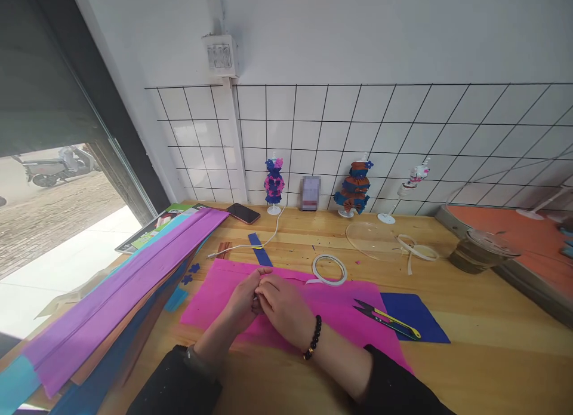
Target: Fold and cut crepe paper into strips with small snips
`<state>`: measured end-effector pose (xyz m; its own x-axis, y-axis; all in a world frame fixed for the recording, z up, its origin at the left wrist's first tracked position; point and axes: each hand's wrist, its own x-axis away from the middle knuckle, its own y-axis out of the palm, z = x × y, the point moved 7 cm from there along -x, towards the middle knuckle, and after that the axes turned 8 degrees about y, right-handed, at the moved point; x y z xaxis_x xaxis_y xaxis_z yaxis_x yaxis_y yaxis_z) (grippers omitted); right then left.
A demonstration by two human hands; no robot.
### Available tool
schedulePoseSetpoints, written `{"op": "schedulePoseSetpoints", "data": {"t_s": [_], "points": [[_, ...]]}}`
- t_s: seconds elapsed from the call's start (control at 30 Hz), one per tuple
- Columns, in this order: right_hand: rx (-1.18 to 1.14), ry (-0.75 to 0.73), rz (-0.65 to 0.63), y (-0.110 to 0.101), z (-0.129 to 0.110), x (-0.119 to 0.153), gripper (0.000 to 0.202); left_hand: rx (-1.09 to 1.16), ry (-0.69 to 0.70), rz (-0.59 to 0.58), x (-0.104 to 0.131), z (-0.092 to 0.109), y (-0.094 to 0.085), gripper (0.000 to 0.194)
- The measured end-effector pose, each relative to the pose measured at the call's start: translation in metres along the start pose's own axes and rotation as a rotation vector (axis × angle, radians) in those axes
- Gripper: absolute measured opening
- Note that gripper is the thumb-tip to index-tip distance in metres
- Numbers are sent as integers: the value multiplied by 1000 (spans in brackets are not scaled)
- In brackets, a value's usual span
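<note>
A pink sheet (pixel 353 319) lies across the wooden table in front of me. Over its left part my left hand (pixel 244 298) and my right hand (pixel 284 304) meet, fingers curled and pressed together at the fingertips. Whatever they pinch, if anything, is too small or hidden to make out. A roll of white tape (pixel 330 270) lies at the sheet's back edge, its loose end reaching toward my hands. Yellow-handled snips (pixel 387 319) rest on the sheet's right side and a dark blue piece (pixel 423 319).
Long purple strips (pixel 134 283) cover the left side. Behind are a phone (pixel 243 213), a white cable (pixel 273 233) and small dressed stands (pixel 274 185). Further right are a clear disc (pixel 373 240), a ribbon roll (pixel 425 252) and a lidded cup (pixel 478 254).
</note>
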<state>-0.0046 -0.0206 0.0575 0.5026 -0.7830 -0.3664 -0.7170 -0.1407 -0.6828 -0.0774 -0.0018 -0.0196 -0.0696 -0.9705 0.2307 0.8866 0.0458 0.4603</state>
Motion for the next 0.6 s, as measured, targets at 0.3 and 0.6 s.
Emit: {"op": "schedulePoseSetpoints", "data": {"t_s": [0.3, 0.6], "points": [[-102, 224, 57, -13, 19, -5, 14, 25, 71, -74, 0, 7, 6, 35], [-157, 283, 20, -19, 23, -6, 11, -2, 89, -58, 0, 9, 7, 36]]}}
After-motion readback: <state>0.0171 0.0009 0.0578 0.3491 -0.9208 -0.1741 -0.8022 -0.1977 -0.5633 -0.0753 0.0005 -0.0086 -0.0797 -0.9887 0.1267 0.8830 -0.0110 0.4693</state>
